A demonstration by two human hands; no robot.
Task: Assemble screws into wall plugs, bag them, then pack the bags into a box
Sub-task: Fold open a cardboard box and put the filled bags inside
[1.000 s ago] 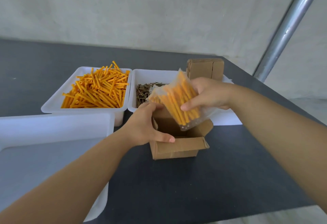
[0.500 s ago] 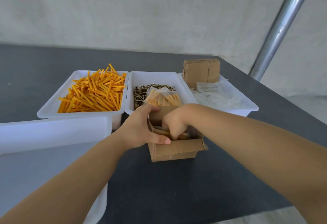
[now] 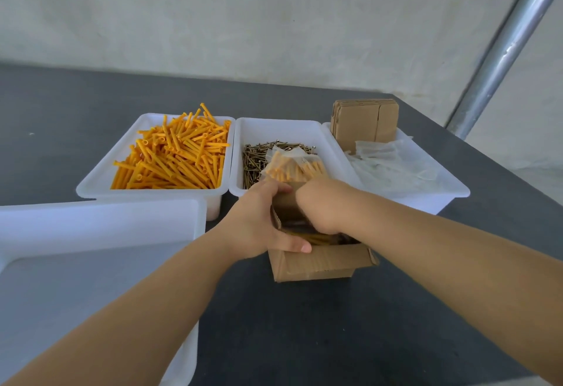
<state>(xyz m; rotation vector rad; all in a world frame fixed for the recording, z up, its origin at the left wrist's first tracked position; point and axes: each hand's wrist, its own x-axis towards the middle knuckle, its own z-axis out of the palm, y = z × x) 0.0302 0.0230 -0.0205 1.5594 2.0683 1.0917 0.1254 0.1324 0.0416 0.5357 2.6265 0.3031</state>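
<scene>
Head cam, L grip [image 3: 262, 224] clasps box [image 3: 320, 263] rim, R grip [image 3: 323, 205] inside box, closure unclear, bag [image 3: 292, 167] behind.

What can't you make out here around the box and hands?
- Right hand fingers: inside the box, hidden by the hand's own back; grip unclear.
- Box contents: mostly covered by both hands.
- Bag bottom: hidden behind the hands.
- Left hand fingertips: tucked behind the box flap.
</scene>
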